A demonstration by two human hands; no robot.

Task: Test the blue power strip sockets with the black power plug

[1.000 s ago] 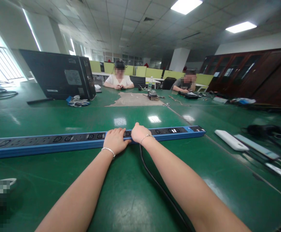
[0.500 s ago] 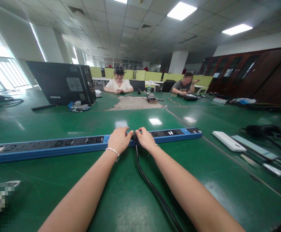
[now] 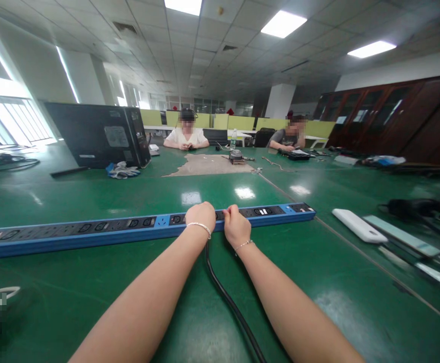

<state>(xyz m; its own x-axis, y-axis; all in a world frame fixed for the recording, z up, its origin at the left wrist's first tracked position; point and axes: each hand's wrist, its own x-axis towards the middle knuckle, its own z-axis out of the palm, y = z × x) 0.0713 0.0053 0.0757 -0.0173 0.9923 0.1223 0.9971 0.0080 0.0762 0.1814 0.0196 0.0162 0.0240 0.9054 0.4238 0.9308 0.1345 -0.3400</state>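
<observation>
A long blue power strip [image 3: 129, 232] with rows of black sockets lies across the green table. My left hand [image 3: 202, 217] is closed over it right of a blue socket section, knuckles up and fingertips hidden. From beneath that hand a thick black power cable [image 3: 228, 298] runs down toward the table's near side; its end is covered by the hand. Just to the right, apart from the left hand, my right hand [image 3: 238, 225] is curled with thumb and forefinger together at the strip. What it pinches, if anything, is hidden.
A white case-like object [image 3: 358, 225] and a pale green flat bar [image 3: 401, 236] lie to the right. A black computer case [image 3: 99, 136] stands at the back left, with gloves [image 3: 122, 170] beside it. Two people sit across the table.
My left hand has shifted right and closed over the cable's end, with its wrist turned. My right hand has moved slightly right and curled up, away from the left. The view has tilted slightly.
</observation>
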